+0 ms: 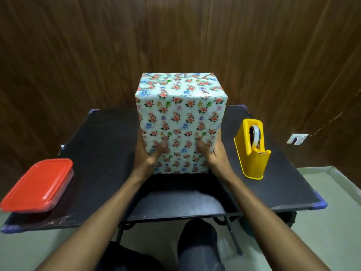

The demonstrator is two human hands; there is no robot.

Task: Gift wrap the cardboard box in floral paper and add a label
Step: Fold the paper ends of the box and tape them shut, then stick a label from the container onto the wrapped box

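Altogether, one box [180, 122] stands on the black desk [101, 153], fully covered in floral paper, upright, with folded paper seams showing on its top face. Two hands hold it from the near side: the left hand [149, 153] grips the box's lower left edge with its thumb laid across the near face, and the right hand [212, 151] grips the lower right edge the same way, so the hands sit apart with the box clamped between them. Both bare forearms reach in from the near edge of the picture and cover the box's lower corners. One yellow tape dispenser [253, 149] stands upright to the right of the box, near it but not touching, with a roll of tape seated in it. One red-lidded container [38, 185] lies well to the left of the box, at the desk's near left corner. Behind the box rises a dark wood-panelled wall [78, 55]. Far right of the box, a white wall socket [297, 138] sits low on the panelling.
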